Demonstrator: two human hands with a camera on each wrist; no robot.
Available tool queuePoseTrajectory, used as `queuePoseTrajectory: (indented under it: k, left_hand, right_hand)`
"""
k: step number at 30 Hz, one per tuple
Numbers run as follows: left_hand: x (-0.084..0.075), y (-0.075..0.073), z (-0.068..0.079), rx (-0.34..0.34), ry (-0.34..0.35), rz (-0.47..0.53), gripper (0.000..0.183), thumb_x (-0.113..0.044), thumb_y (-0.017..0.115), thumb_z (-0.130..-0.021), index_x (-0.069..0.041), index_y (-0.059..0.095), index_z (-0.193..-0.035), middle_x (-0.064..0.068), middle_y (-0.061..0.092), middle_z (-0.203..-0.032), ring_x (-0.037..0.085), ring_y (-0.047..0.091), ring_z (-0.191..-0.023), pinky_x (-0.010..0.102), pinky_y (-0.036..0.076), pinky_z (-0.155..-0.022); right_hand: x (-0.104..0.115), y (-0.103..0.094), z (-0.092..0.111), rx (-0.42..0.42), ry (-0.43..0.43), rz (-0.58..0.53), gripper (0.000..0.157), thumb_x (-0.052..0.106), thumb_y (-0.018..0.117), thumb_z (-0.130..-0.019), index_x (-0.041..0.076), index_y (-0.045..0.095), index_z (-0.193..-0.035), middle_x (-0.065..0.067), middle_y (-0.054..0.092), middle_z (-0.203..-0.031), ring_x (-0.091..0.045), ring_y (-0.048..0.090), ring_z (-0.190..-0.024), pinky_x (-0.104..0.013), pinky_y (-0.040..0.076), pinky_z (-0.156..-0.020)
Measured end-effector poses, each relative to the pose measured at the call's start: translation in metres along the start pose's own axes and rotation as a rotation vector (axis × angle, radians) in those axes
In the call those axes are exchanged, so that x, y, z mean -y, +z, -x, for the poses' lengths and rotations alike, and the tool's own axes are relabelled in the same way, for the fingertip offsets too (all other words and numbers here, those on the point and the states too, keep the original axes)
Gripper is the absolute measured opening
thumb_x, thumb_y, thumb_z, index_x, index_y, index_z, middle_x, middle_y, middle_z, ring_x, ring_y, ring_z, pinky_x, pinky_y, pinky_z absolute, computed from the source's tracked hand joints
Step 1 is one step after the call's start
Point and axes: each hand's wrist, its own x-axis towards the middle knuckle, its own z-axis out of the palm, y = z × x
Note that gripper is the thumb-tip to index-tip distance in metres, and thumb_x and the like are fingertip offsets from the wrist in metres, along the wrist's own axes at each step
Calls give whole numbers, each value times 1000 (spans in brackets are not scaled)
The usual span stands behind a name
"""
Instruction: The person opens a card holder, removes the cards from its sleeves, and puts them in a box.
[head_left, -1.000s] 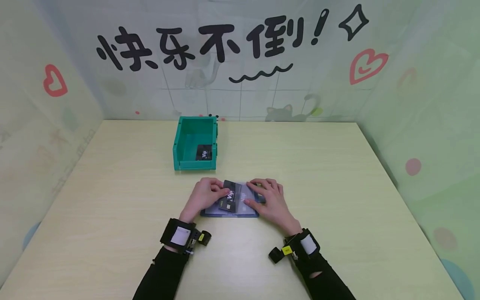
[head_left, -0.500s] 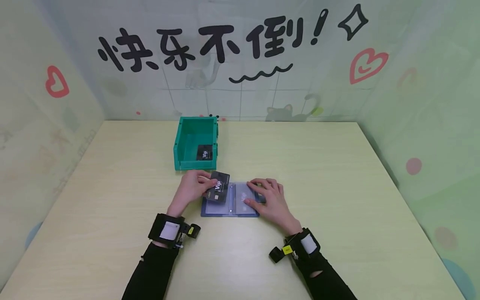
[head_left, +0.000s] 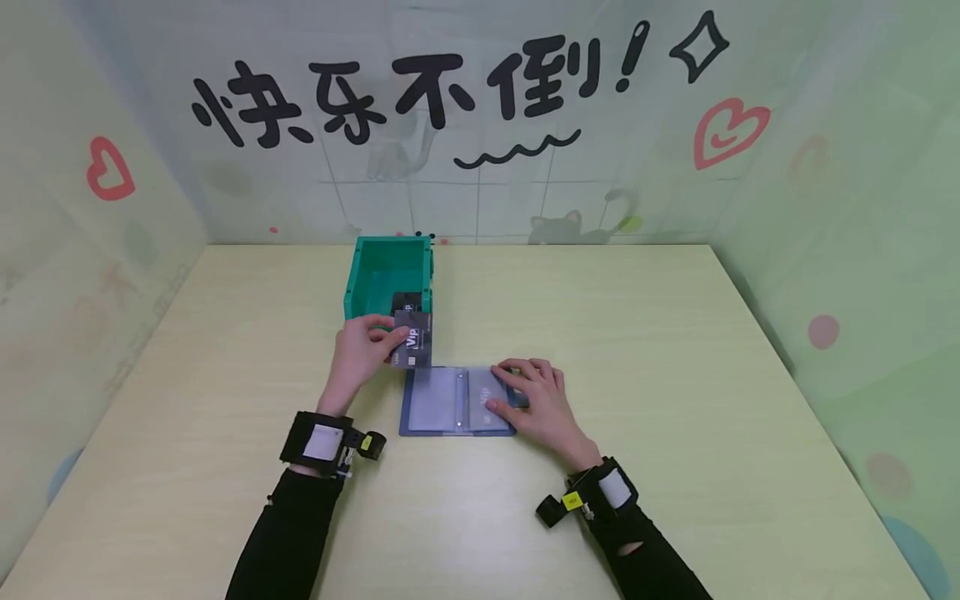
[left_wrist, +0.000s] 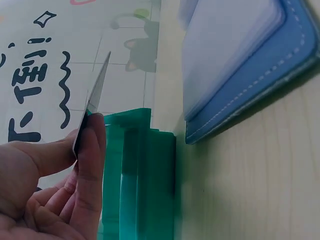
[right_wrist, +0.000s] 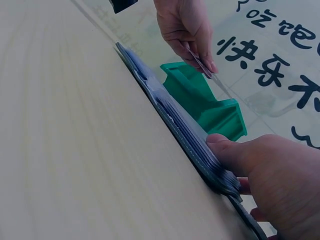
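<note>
In the head view my left hand [head_left: 358, 354] pinches a black "Vip" card [head_left: 415, 342] between thumb and fingers. The card is held just over the front wall of a green bin [head_left: 351, 287]. Another black card [head_left: 406, 301] lies inside that bin, partly covered by the held one. A blue card holder [head_left: 406, 415] lies spread on the table with clear sleeves facing up. My right hand [head_left: 536, 400] grips its right side; in the right wrist view the thumb [right_wrist: 225, 150] presses on the stacked sleeves. Faint "Vip" lettering shows in the right sleeve.
The light wooden table [head_left: 637, 333] spreads around both arms. A printed backdrop [head_left: 480, 200] with large black characters stands behind the table, and similar panels stand at both sides.
My left hand has lifted the black card off the card holder and carried it left and away from me to the bin's front. My right hand stays on the card holder.
</note>
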Motion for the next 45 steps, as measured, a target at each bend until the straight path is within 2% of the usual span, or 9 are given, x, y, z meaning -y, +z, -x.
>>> queuePoseTrajectory:
  k: [4,11,15,22,26,29,33,40,45]
  left_hand:
    - [1,-3,-5,-44,25,10,38,-16,65,-98,9,62,-127,31,71,-110,37,71,-93,17,44,-60]
    - [2,-7,-12,-44,-19,93,43,-11,56,-101,5,53,-140,29,66,-118,27,65,-92,15,46,-66]
    - [1,-7,-15,-50,-42,117,50,-9,52,-101,2,44,-149,27,59,-126,31,63,-102,15,47,-71]
    - [-1,4,-28,-169,43,42,49,-5,55,-99,3,46,-146,28,61,-124,38,63,-99,32,52,-76]
    - [-4,12,-36,-250,85,20,39,-2,58,-97,5,55,-136,28,65,-117,40,67,-96,47,56,-83]
    - [-5,16,-42,-283,117,-27,29,0,59,-96,7,63,-124,28,68,-115,40,69,-93,47,55,-82]
    - [-4,20,-46,-267,145,-121,25,0,57,-97,9,69,-118,28,70,-116,41,68,-94,47,52,-78]
    - [-3,24,-44,-132,93,-254,32,3,49,-97,10,65,-125,30,64,-128,45,62,-118,56,52,-93]
    - [-1,26,-42,-91,106,-386,25,-1,49,-97,11,71,-100,28,69,-98,41,67,-89,48,54,-70]
  right_hand:
    - [-1,0,0,-1,-4,6,54,35,74,-88,10,65,-134,-9,60,-138,-33,42,-124,-53,29,-102]
    - [-1,0,0,-6,-10,10,54,36,75,-88,10,65,-134,-8,60,-137,-32,43,-124,-53,29,-101]
    - [-2,1,0,-15,-21,28,53,35,75,-88,10,65,-134,-8,60,-137,-32,43,-123,-52,30,-99]
    - [-5,2,-1,-9,-15,33,54,38,74,-89,11,65,-135,-7,60,-137,-31,43,-123,-51,29,-99]
    - [-5,2,0,1,-3,24,54,39,74,-89,12,64,-135,-7,59,-138,-31,42,-124,-51,29,-100]
    - [-5,2,0,4,0,21,54,39,73,-89,12,64,-136,-6,59,-139,-31,42,-125,-52,28,-101]
    - [-5,2,0,1,-3,29,54,39,73,-89,12,64,-136,-6,59,-138,-30,42,-125,-51,29,-102]
    - [-4,2,0,2,-7,28,54,39,73,-89,12,64,-136,-6,60,-138,-31,43,-124,-51,29,-100]
    - [-3,0,1,6,-2,31,54,39,72,-90,12,64,-136,-6,59,-138,-31,42,-125,-52,29,-101]
